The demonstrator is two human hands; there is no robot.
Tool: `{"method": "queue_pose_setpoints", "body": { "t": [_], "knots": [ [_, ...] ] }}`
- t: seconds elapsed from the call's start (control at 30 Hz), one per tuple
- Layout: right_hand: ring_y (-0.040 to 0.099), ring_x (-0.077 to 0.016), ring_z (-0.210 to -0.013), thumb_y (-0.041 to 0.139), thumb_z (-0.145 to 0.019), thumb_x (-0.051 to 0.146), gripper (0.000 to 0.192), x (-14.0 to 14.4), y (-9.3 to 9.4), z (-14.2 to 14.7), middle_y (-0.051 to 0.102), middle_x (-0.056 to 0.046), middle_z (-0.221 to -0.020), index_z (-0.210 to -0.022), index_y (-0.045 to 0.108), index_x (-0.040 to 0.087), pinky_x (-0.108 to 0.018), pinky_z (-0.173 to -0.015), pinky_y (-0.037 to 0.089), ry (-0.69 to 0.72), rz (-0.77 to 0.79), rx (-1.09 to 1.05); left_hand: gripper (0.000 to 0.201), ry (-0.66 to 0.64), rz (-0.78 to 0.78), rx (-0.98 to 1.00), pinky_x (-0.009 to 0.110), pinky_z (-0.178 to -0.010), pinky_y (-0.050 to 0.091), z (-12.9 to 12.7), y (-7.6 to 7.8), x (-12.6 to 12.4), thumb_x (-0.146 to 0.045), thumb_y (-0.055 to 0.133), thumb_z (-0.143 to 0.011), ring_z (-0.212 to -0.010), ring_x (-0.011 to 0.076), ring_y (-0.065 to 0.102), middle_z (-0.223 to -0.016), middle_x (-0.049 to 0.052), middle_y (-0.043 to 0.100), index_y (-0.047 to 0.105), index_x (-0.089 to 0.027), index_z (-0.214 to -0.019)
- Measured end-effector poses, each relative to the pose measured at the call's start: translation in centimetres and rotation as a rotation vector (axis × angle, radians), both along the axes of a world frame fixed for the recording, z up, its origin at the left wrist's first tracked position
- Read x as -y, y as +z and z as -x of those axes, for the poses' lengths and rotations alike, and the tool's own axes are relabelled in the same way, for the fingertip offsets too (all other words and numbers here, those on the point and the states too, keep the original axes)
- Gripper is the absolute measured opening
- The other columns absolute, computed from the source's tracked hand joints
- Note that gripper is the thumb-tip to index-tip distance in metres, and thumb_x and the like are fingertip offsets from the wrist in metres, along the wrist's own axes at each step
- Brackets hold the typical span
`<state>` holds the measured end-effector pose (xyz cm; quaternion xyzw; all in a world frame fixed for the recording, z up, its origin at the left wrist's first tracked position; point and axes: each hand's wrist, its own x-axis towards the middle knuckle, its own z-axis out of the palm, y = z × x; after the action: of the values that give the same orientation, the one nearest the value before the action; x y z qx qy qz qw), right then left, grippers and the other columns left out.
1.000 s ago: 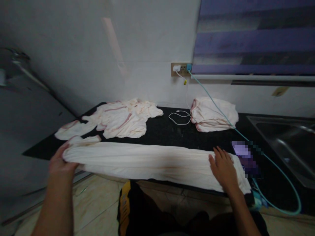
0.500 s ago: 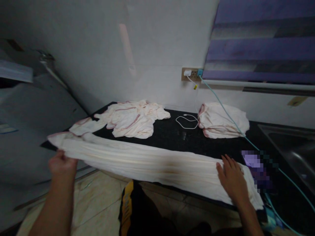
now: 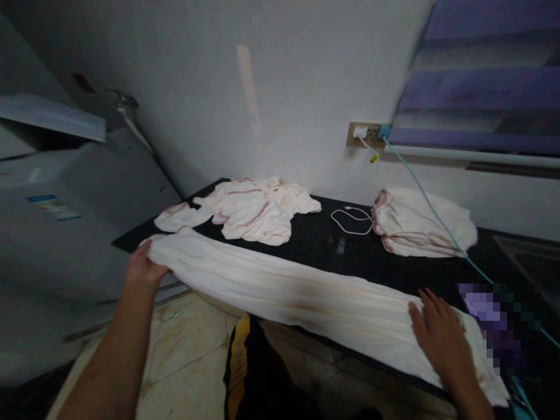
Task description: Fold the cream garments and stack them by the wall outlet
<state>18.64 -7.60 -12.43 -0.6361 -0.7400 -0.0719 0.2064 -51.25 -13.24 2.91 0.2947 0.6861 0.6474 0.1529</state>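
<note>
White cotton, folded into a long narrow band of cloth (image 3: 306, 294), stretched along the front edge of the black stone counter (image 3: 332, 248). Pinned at the right end by the right hand (image 3: 440, 338), laid flat with fingers spread and closed on nothing, apparently to anchor that end. Gripped at the left end by the left hand (image 3: 142, 268), fingers curled around the fabric and lifting it just past the counter's corner, seemingly to keep the band taut and straight. A brownish smudge near the middle of the band. Farther back, a rumpled heap of white pink-trimmed cloths (image 3: 249, 210) spread loosely, well apart from a neater folded stack of white cloths (image 3: 420, 224) by the wall. Between them, a coiled white cable (image 3: 350, 220); across the stack, a teal cord (image 3: 431, 213) running up to the wall socket (image 3: 367, 134).
</note>
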Motion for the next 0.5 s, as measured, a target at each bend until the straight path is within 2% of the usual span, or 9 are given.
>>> {"method": "queue_pose_setpoints", "body": {
  "t": [0.03, 0.13, 0.23, 0.33, 0.4, 0.5],
  "knots": [
    [0.048, -0.0394, -0.142, 0.029, -0.102, 0.055, 0.069, 0.0, 0.0, -0.1, 0.055, -0.022, -0.150, -0.144, 0.057, 0.008, -0.060, -0.116, 0.039, 0.007, -0.002, -0.003, 0.043, 0.045, -0.024, 0.057, 0.040, -0.095, 0.059, 0.7, -0.2, -0.3, -0.014, 0.028, -0.106, -0.065, 0.0127, 0.067, -0.049, -0.008, 0.064, 0.069, -0.010, -0.093],
    [0.048, -0.0390, -0.142, 0.029, -0.102, 0.056, 0.071, -0.1, 0.0, -0.2, 0.055, -0.023, -0.150, -0.144, 0.057, 0.007, -0.059, -0.117, 0.039, 0.020, -0.006, -0.003, 0.033, 0.079, -0.062, 0.185, 0.030, -0.101, 0.056, 1.9, -0.7, -1.2, -0.024, 0.035, -0.104, -0.094, 0.0107, 0.071, -0.075, -0.005, 0.078, 0.066, -0.013, -0.098],
    [0.049, -0.0385, -0.141, 0.028, -0.102, 0.057, 0.071, -0.1, 0.2, -0.2, 0.056, -0.023, -0.149, -0.143, 0.057, 0.007, -0.058, -0.118, 0.039, 0.016, -0.005, 0.001, 0.031, 0.075, 0.004, 0.276, 0.033, -0.106, 0.054, 1.6, -1.8, -2.3, -0.027, 0.040, -0.100, -0.106, 0.0129, 0.071, -0.090, 0.000, 0.081, 0.065, -0.010, -0.108],
    [0.050, -0.0387, -0.140, 0.028, -0.102, 0.058, 0.071, 0.0, 0.3, -0.1, 0.057, -0.023, -0.148, -0.143, 0.057, 0.007, -0.058, -0.117, 0.039, 0.017, -0.009, 0.012, 0.033, 0.122, 0.099, 0.264, 0.038, -0.100, 0.057, 0.8, -2.5, -3.1, -0.021, 0.040, -0.096, -0.106, 0.0163, 0.073, -0.088, 0.004, 0.081, 0.065, -0.006, -0.112],
    [0.050, -0.0386, -0.139, 0.028, -0.102, 0.057, 0.071, 0.0, 0.4, -0.1, 0.057, -0.023, -0.148, -0.143, 0.057, 0.007, -0.058, -0.117, 0.040, 0.023, -0.008, 0.015, 0.036, 0.179, 0.155, 0.203, 0.037, -0.095, 0.059, 0.3, -2.2, -3.3, -0.016, 0.038, -0.095, -0.105, 0.0177, 0.073, -0.086, 0.003, 0.080, 0.065, -0.003, -0.114],
    [0.050, -0.0380, -0.140, 0.029, -0.103, 0.057, 0.070, 0.1, 0.5, 0.0, 0.057, -0.022, -0.148, -0.143, 0.057, 0.007, -0.057, -0.118, 0.039, 0.010, -0.003, 0.007, 0.034, 0.274, 0.226, -0.001, 0.037, -0.087, 0.061, -0.7, -0.2, -3.0, -0.018, 0.042, -0.099, -0.101, 0.0214, 0.073, -0.089, 0.003, 0.077, 0.066, 0.000, -0.115]
  ]
}}
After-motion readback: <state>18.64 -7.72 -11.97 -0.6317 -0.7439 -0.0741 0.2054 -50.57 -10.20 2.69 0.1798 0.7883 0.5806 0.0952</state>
